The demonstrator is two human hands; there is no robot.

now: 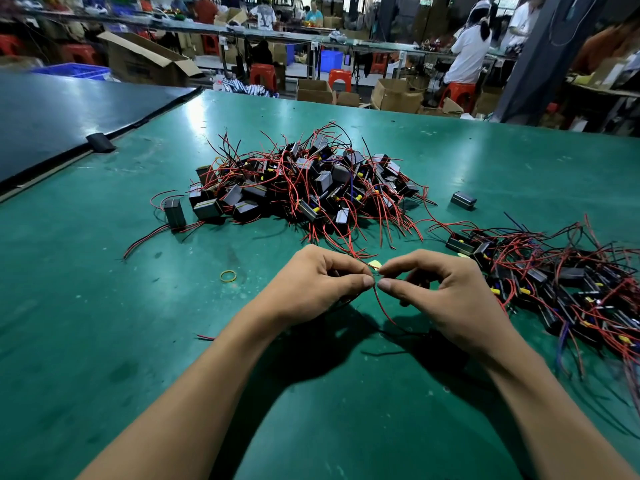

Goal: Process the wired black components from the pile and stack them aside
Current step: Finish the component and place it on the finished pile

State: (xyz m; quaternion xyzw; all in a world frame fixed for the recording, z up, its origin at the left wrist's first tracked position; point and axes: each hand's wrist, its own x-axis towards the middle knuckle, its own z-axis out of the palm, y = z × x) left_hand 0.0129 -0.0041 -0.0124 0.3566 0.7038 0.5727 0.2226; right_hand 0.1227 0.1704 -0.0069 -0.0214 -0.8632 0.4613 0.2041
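Found left hand (311,282) and right hand (440,292) both closed in a narrow pinch, thumb against forefinger, on one thin red wire (382,308); fingertips almost meeting, other fingers curled. Noted both forearms bare, reaching in from the near edge and converging over the green table mat (104,306). Seen dropping from the pinch as a slack curve toward the mat. Cannot tell whether a component lies under the hands. Logged small yellow tag (375,264) just behind the fingertips. Recorded main pile (311,188) of boxy black components, tangled in red and black leads, beyond the hands; second heap (561,285) to the right. Noted yellow rubber band (228,276), flat on the mat, left of the hands.
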